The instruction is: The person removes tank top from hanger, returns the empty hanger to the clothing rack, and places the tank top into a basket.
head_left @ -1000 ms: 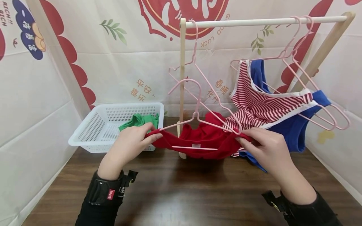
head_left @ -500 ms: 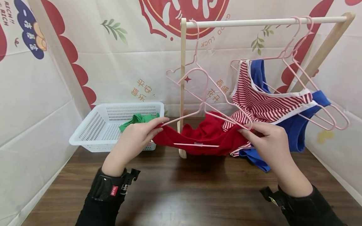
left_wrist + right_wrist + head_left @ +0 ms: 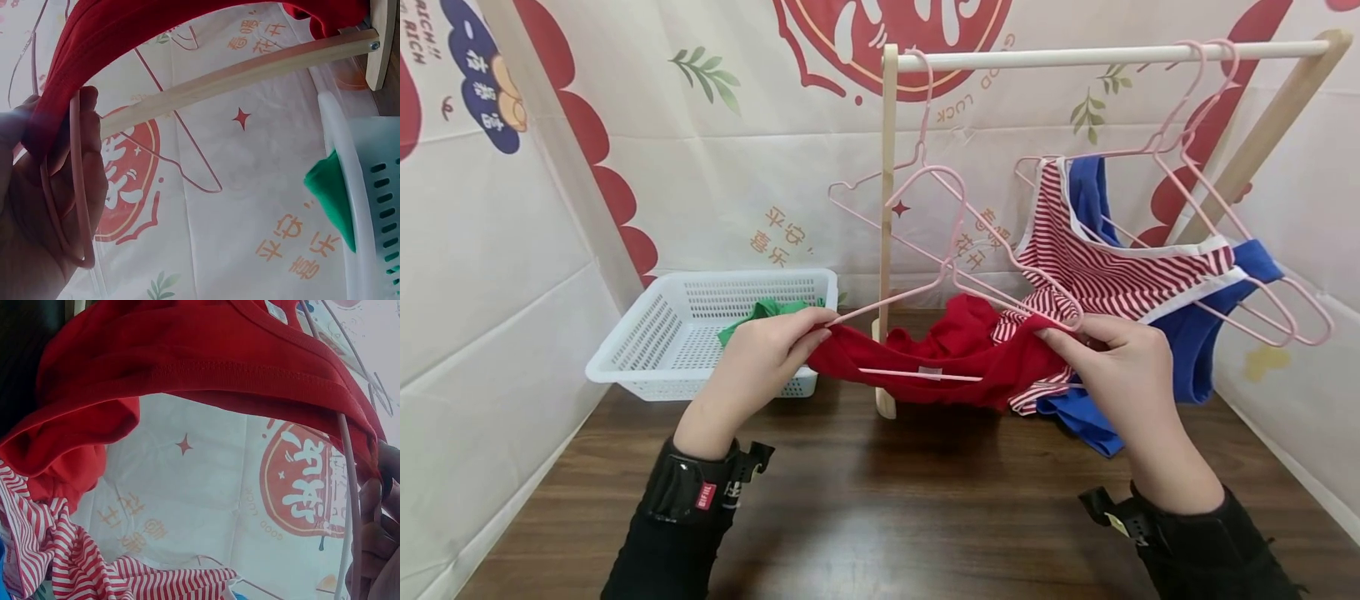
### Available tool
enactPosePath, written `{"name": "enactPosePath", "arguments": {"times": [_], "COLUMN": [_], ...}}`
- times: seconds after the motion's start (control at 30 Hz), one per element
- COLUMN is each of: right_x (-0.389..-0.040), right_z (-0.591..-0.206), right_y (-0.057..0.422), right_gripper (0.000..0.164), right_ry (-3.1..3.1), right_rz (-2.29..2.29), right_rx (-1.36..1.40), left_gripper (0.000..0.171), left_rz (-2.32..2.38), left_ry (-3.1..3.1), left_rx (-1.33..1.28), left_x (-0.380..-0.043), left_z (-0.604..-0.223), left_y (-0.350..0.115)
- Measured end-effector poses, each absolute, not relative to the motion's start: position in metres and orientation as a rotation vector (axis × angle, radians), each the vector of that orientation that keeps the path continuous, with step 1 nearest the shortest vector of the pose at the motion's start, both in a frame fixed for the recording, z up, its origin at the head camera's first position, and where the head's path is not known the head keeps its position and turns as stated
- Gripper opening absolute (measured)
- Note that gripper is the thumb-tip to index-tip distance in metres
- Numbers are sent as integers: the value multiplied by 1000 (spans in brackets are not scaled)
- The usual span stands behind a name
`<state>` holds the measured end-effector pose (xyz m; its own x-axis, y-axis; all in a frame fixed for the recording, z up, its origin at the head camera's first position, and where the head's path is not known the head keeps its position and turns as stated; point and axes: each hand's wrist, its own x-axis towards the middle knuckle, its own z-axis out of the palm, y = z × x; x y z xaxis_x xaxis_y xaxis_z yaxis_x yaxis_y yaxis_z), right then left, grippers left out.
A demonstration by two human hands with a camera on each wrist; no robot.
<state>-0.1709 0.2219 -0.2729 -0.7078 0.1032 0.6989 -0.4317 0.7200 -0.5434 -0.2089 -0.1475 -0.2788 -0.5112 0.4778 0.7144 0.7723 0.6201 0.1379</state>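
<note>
A red sleeveless top (image 3: 940,392) is fitted on a pink hanger (image 3: 963,200), whose lower bar shows through the neck opening. My left hand (image 3: 752,362) pinches the top's left shoulder strap, and in the left wrist view the hanger's end lies across the fingers (image 3: 94,156). At the other shoulder my right hand (image 3: 1123,371) pinches the right strap near the hanger's end. The top sags between both hands, in front of the rack's left post (image 3: 889,250). In the right wrist view the red fabric (image 3: 206,369) arches beside the hanger wire.
A bare pink hanger (image 3: 927,100) hangs at the left of the rack's white rod (image 3: 1075,57). Farther right, a red-striped top (image 3: 1120,271) and a blue garment (image 3: 1195,350) hang on pink hangers. A white basket (image 3: 625,367) at left holds green cloth (image 3: 767,308).
Both hands have risen a little with the red top and hanger. The hanger's hook has shifted up and to the right. The right hand has also moved slightly right.
</note>
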Motion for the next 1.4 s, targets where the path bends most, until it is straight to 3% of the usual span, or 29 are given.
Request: {"name": "enactPosePath", "arguments": {"times": [0.5,1.4], "right_x": [-171,-180], "right_z": [-273,-281], "right_y": [233,232], "right_gripper": [20,26], "right_ry": [-2179,-2163], "right_rz": [1005,1185], "right_rx": [165,47], "left_gripper": [25,28], "left_rz": [-830,-1887], "left_ry": [-2278,-1919], "left_rx": [-904,-470], "left_x": [-214,-226], "left_z": [-280,-289], "left_y": [-162,-169]}}
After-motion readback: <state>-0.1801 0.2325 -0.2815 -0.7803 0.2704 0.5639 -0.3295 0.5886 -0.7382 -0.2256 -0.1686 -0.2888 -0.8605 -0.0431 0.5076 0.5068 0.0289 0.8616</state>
